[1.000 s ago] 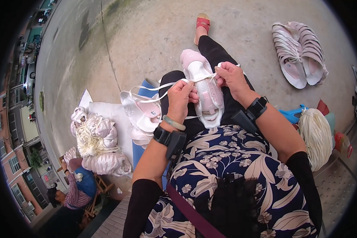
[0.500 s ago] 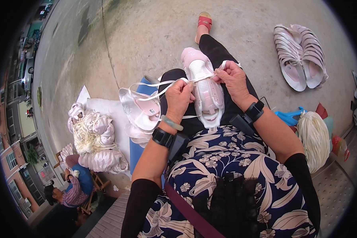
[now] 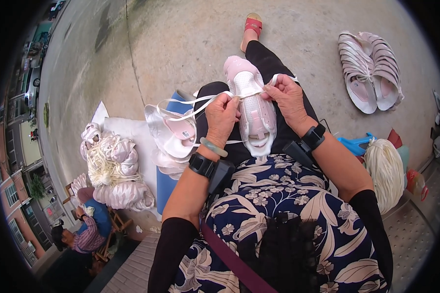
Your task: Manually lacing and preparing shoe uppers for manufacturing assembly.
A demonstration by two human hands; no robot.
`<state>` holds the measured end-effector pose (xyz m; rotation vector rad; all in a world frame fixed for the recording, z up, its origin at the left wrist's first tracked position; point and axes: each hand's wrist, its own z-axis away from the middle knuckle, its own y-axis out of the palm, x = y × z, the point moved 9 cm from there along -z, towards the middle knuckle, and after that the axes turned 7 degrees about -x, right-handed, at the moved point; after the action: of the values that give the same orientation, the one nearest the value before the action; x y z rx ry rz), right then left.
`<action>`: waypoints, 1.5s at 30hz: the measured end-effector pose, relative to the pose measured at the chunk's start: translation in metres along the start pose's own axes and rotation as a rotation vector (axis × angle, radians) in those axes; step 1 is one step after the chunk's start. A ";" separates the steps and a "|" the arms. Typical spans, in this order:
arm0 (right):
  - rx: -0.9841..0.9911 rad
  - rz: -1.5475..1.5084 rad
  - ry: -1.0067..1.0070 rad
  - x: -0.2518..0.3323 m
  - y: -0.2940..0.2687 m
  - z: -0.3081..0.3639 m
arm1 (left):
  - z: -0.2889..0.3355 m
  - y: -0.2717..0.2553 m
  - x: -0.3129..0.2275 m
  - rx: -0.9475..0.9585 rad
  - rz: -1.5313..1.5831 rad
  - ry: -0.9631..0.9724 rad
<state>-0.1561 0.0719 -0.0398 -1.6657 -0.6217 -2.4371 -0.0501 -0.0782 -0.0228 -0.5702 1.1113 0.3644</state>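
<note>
Across my lap lies a pink and white shoe upper (image 3: pixel 253 110), its rounded toe pointing away from me. My left hand (image 3: pixel 222 115) pinches a white shoelace (image 3: pixel 200 102) at the left side of the upper, and a loose loop of it trails off to the left. On the opposite side my right hand (image 3: pixel 286 100) is closed on the lace too, with an end showing above the fingers. A stretch of lace crosses the upper between both hands. Beside my left knee rest more pink and white uppers (image 3: pixel 173 134).
Bundled uppers and cream laces (image 3: pixel 113 166) lie on a pale sheet at left. Stacked uppers (image 3: pixel 370 73) sit on the concrete at far right. A hank of white laces (image 3: pixel 385 171) hangs near a blue plastic item (image 3: pixel 355 144). Another person (image 3: pixel 88 229) sits at lower left.
Both hands stay almost in place with the lace between them. The left hand has shifted very slightly, and the view has moved a little.
</note>
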 end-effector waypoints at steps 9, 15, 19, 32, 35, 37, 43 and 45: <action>0.002 0.352 -0.260 0.012 0.013 -0.001 | 0.001 -0.003 -0.001 -0.070 0.043 0.045; 0.021 0.618 -0.477 0.029 0.024 0.006 | 0.001 -0.004 -0.002 -0.110 -0.013 0.043; -0.025 0.674 -0.420 0.027 0.017 0.005 | -0.001 -0.005 0.006 -0.143 -0.062 0.086; 0.450 1.108 -1.089 0.062 0.079 0.055 | -0.007 -0.010 0.011 -0.222 -0.193 0.246; 0.409 1.117 -1.088 0.057 0.075 0.051 | -0.005 -0.008 0.006 -0.221 -0.224 0.273; 0.384 1.083 -1.080 0.057 0.073 0.049 | -0.003 -0.009 0.007 -0.237 -0.147 0.212; 0.347 1.065 -1.031 0.051 0.071 0.042 | 0.001 -0.008 -0.001 -0.231 -0.172 0.244; 0.334 1.055 -1.026 0.048 0.068 0.040 | 0.003 -0.006 -0.015 -0.246 -0.267 0.377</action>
<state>-0.1179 0.0318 0.0346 -2.1713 -0.0936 -0.6762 -0.0503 -0.0814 -0.0065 -1.0241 1.3391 0.1630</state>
